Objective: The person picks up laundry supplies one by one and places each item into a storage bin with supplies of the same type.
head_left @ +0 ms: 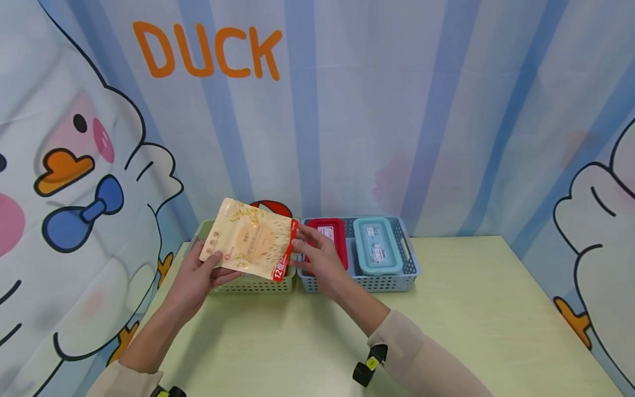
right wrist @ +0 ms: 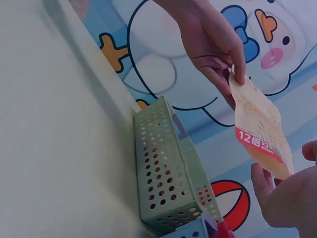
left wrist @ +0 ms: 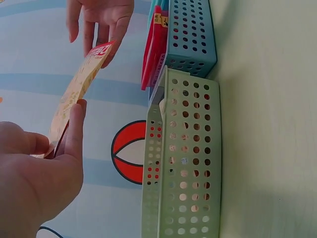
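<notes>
My left hand [head_left: 194,271] pinches a flat cream pouch [head_left: 250,238] by its lower left corner, thumb on the printed front and fingers behind. Held up over the green basket [head_left: 258,284], the pouch tilts and shows a red strip marked 12 along its right edge. At that red edge are the fingertips of my right hand [head_left: 322,263]; its fingers are extended and its thumb stands apart from the pouch in the right wrist view. The pouch [left wrist: 74,94] appears nearly edge-on in the left wrist view. It hides much of the green basket's inside in the head view.
A blue-grey basket [head_left: 362,284] stands right beside the green one on the pale table [head_left: 466,309]. It holds a red-lidded box [head_left: 339,242] and a teal-lidded box [head_left: 378,245]. Directly behind hangs a striped duck curtain [head_left: 357,110], which also runs along both sides.
</notes>
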`<state>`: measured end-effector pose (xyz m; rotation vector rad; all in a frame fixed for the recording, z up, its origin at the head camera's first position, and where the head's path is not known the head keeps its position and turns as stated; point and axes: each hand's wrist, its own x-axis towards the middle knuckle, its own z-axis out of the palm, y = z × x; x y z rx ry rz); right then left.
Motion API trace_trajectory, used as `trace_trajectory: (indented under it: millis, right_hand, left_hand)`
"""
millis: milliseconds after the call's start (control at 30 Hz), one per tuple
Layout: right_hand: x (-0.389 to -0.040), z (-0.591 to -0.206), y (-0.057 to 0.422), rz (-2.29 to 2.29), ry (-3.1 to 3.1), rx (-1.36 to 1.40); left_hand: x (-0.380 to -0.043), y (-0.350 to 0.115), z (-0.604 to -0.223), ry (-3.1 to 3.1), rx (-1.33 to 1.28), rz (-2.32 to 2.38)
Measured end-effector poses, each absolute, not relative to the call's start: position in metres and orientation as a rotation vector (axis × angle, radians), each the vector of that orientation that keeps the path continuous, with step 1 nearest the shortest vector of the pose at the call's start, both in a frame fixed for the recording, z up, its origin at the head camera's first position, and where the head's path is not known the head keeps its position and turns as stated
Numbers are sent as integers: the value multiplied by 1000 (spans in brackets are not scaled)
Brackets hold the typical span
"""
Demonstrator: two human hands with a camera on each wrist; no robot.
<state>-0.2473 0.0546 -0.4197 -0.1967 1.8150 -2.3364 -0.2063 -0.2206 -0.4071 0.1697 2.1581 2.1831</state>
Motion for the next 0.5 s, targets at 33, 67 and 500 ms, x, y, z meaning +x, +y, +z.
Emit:
trace_trajectory:
  millis: [33,67,500]
  right_hand:
    - [-249,-417,55,-2336,1815,-200]
    - [-250,-415,56,-2335,1817,-214]
    - [-259,-390,56,-2340,1851,-288]
  left_hand:
    - [-206,-221,-407,2169,171,2171]
    - [-207,-221,-407,2184,176,2156]
    - [-211,-222,-386,2535,135,1885]
